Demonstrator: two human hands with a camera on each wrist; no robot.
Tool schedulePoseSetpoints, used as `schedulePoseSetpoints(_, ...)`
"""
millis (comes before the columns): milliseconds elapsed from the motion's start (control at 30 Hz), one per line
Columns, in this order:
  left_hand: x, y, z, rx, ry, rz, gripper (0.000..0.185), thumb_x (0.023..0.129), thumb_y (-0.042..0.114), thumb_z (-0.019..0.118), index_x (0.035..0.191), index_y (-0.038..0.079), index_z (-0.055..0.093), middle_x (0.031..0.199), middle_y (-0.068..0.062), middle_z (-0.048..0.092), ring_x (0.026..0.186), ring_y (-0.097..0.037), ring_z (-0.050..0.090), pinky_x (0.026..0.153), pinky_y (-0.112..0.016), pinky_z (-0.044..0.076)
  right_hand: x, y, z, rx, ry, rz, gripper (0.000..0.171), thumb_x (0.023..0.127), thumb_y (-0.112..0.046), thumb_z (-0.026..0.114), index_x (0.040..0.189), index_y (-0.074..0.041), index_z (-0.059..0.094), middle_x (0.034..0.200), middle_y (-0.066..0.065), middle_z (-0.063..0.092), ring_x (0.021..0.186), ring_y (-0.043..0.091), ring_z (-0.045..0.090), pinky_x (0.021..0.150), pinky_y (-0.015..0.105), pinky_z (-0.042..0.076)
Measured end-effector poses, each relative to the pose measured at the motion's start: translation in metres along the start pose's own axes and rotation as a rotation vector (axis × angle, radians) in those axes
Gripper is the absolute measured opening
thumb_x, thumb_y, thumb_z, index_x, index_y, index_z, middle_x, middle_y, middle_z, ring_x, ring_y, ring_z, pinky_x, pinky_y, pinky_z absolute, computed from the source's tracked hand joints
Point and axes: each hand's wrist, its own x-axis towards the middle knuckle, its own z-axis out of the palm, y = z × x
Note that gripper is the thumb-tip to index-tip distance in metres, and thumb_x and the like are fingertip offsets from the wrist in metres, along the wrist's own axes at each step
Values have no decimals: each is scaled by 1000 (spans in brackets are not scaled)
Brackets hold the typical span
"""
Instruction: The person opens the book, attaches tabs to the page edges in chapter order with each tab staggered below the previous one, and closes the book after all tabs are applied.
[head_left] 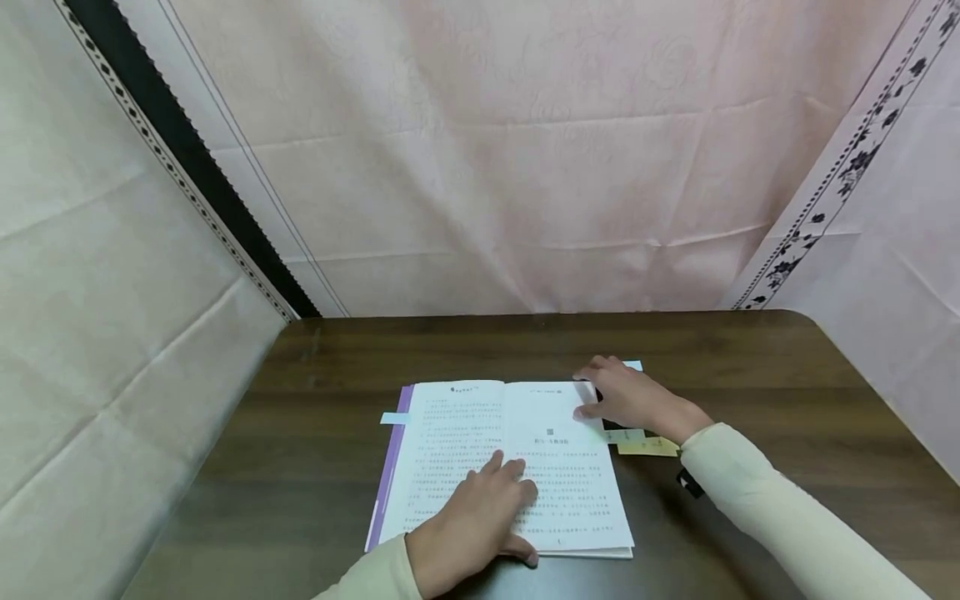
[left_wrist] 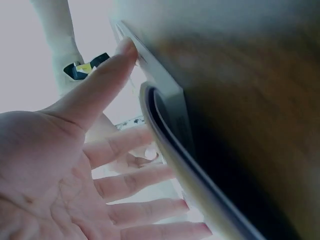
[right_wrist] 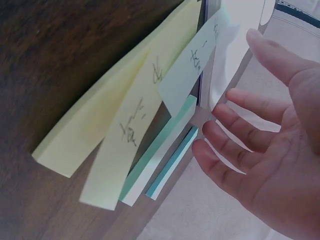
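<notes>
An open book point(head_left: 551, 412) with printed pages and a purple cover edge point(head_left: 388, 475) lies on the table. Across its lower middle my left hand point(head_left: 483, 517) rests with the fingers spread, thumb by the bottom edge. In the left wrist view those fingers point(left_wrist: 135, 182) extend over the page side of the curved book edge. My right hand point(head_left: 630, 396) is at the upper right corner of the right page, its thumb over the page margin. The right wrist view shows its fingers point(right_wrist: 237, 137) loosely bent and apart from the thumb, beside handwritten sticky strips point(right_wrist: 122, 137).
Yellow sticky notes point(head_left: 648, 447) and a pale green strip point(head_left: 624, 436) lie by the book's right edge, under the right forearm. A light blue tab point(head_left: 393, 418) sticks out on the left. The wooden table point(head_left: 300, 500) meets hanging pale cloth point(head_left: 487, 167) at the back.
</notes>
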Motion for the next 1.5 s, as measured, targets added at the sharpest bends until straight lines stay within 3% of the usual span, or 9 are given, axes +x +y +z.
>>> schedulePoseSetpoints(400,-10,0,-3,-132,-95,-37,38,93,31,81,123,12,69,147,-15,59,140,-48,52,96,-66,55,1,-3,-3,18,24,39,48,103,-36,70,136,-1,69,136,22,66,125,41,61,99,61,53)
schedulePoseSetpoints(567,-16,6,-1,-145,-138,-76,48,95,21,72,138,8,55,157,-17,50,147,-48,44,103,-67,50,2,-2,-4,149,2,95,46,105,-29,67,131,9,66,100,15,73,77,23,64,71,40,55)
schedulePoseSetpoints(633,-18,7,0,-156,-166,-97,58,95,25,73,146,7,51,161,-16,46,150,-47,39,107,-67,47,3,-2,-3,232,0,96,45,105,-25,68,131,11,64,89,10,70,65,18,56,61,33,47)
schedulePoseSetpoints(800,-20,8,1,-182,-236,-134,94,91,56,78,162,10,38,169,-15,34,158,-42,27,116,-65,40,5,0,-13,412,-11,80,50,106,-27,67,139,10,58,106,14,71,80,21,63,68,34,52)
schedulePoseSetpoints(967,-21,5,0,-258,-207,-169,116,82,80,71,165,8,33,169,-16,35,158,-36,28,120,-60,37,-6,10,-33,804,-253,7,73,112,-56,36,159,0,40,139,23,62,117,34,67,105,56,51)
schedulePoseSetpoints(1167,-31,-6,-2,-621,-85,-243,96,101,74,46,165,5,31,170,-14,34,159,-33,27,124,-59,30,-26,-1,-9,1306,-619,-239,94,101,-70,-10,167,-3,-12,170,36,4,155,51,24,125,61,27)
schedulePoseSetpoints(1267,-35,-17,-4,-887,-13,-237,77,112,58,31,164,1,32,168,-18,36,157,-35,29,124,-61,27,-40,-29,16,1247,-565,-301,80,105,-61,-10,168,-11,-14,175,26,-4,159,49,12,127,59,20)
schedulePoseSetpoints(1400,-39,-35,-11,-1254,33,-252,76,116,49,16,160,-11,31,162,-30,40,152,-41,37,123,-55,32,-56,-72,38,903,-396,-316,66,113,-52,5,171,-21,-2,177,12,4,161,38,14,127,61,16)
schedulePoseSetpoints(1500,-46,-50,-17,-1399,38,-302,81,115,52,16,153,-16,39,150,-34,52,140,-43,53,113,-48,48,-61,-95,47,683,-329,-315,62,115,-50,18,171,-27,3,178,0,2,162,24,6,127,62,15)
